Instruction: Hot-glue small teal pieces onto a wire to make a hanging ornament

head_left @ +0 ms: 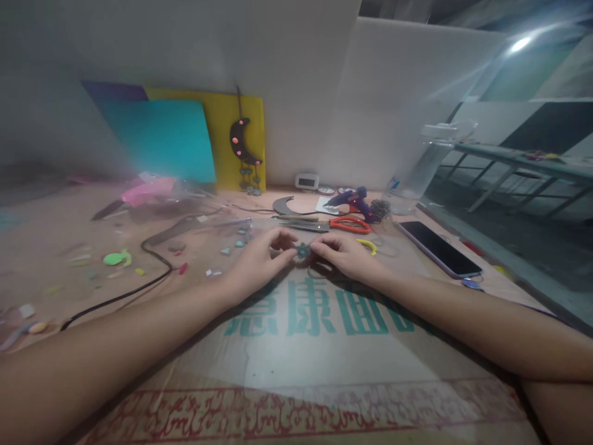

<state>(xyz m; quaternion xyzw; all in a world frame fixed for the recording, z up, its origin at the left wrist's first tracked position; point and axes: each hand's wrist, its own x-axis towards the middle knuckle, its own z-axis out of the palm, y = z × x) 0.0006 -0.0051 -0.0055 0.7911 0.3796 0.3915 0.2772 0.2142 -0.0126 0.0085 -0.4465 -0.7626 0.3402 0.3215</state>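
Note:
Between my two hands is a small dark teal flower-shaped piece, just above the printed sheet on the table. My left hand pinches its left side with thumb and fingertips. From the other side, my right hand grips its right edge, thumb and index finger closed. A thin cord loop seems to hang below the right fingers. Just beyond the hands lie scissors with orange handles and a grey crescent cutout. A yellow handle shows behind my right hand.
A purple glue gun and a white timer sit at the back. On the right are a phone and a clear plastic jug. A black cable and scattered scraps lie left. A decorated moon hanging leans against yellow board.

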